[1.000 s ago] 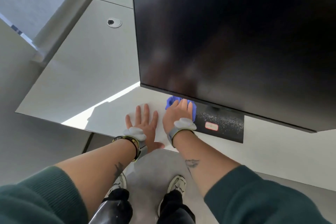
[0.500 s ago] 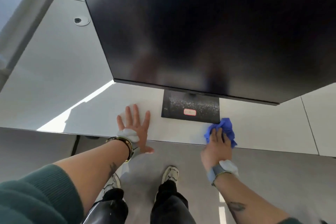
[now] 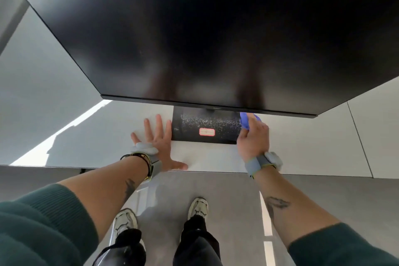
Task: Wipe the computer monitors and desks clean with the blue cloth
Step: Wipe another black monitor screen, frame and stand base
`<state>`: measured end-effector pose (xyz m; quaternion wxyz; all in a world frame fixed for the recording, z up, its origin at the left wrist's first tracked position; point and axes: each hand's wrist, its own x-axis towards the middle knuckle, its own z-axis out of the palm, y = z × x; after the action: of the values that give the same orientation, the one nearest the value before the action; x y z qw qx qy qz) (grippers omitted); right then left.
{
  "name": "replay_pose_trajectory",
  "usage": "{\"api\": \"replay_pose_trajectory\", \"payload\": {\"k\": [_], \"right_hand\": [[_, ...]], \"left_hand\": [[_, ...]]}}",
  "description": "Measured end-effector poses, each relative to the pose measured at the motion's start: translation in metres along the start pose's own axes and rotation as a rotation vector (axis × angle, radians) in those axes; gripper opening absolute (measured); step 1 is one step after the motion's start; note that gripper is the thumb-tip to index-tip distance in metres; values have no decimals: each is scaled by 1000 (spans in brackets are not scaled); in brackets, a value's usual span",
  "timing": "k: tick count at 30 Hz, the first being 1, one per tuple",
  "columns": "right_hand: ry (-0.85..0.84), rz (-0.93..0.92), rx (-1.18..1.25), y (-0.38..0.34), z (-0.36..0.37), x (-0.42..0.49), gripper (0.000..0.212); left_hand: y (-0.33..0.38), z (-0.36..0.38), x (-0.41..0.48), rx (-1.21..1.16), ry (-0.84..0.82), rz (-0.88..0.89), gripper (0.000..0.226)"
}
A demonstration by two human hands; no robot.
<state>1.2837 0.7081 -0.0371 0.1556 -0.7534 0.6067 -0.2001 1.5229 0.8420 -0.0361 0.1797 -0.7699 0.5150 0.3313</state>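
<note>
Your right hand [image 3: 254, 138] covers most of the blue cloth [image 3: 245, 122], whose far end is lost beneath the monitor [image 3: 205, 39]; the screen runs off the top and right edges, and the red-bordered label [image 3: 206, 132] on the stand base [image 3: 190, 121] is too small to read.

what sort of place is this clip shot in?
Most likely an office workstation: a large dark monitor on a black stand base, on a white desk that butts against another desk panel, grey floor below. The right hand holds a blue cloth.
</note>
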Motion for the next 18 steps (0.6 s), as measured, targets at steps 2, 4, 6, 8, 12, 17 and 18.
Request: {"api": "replay_pose_trajectory", "payload": {"k": [2,4,6,8,12,17,18], "right_hand": [[-137,-7,-77,-16,19,18,17],[-198,5,-182,-25,33,28,26],[-171,-55,-224,-33,39,23,34],[-211,-177,-257,-41,47,2,45],[-364,-408,-244,-45,57,-37,57],[-202,-407,-221,-9,31,0,53],[-173,-304,-261,-9,28,6,54]], "left_hand": [[-2,3,3,4,-5,0,148],[-2,6,4,9,-12,-10,147],[-1,5,2,16,2,-12,148],[0,1,0,5,-17,2,147],[2,-2,-6,-9,-6,0,145],[0,-1,-5,-12,-35,9,146],[1,-2,-5,-8,-39,12,146]]}}
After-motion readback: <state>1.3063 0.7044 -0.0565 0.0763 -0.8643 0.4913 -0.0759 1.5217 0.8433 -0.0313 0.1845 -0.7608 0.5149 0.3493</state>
